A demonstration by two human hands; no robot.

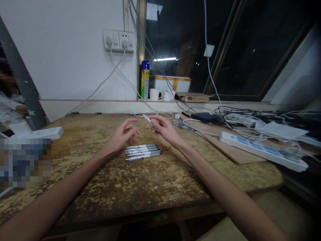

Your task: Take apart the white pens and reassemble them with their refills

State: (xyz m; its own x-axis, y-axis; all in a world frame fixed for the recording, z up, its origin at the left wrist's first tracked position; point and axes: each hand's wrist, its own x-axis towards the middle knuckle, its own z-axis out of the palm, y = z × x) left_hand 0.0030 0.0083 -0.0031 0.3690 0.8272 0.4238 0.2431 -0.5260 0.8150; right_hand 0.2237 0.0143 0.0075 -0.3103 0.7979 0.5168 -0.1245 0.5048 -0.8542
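Note:
Several white and grey pens (142,152) lie side by side on the worn wooden table (130,187), pointing left and right. Above their right end, my right hand (162,127) holds another pen (147,118) between thumb and fingers, its tip end sticking out up and to the left. My left hand (124,132) is just left of it, above the left end of the row, with fingers apart and nothing in them. The two hands do not touch.
At the right are a power strip (263,150), a brown board (225,147), tangled cables and a black box (204,116). Another power strip (52,133) lies left. A spray can (145,80) and mug (155,94) stand on the sill.

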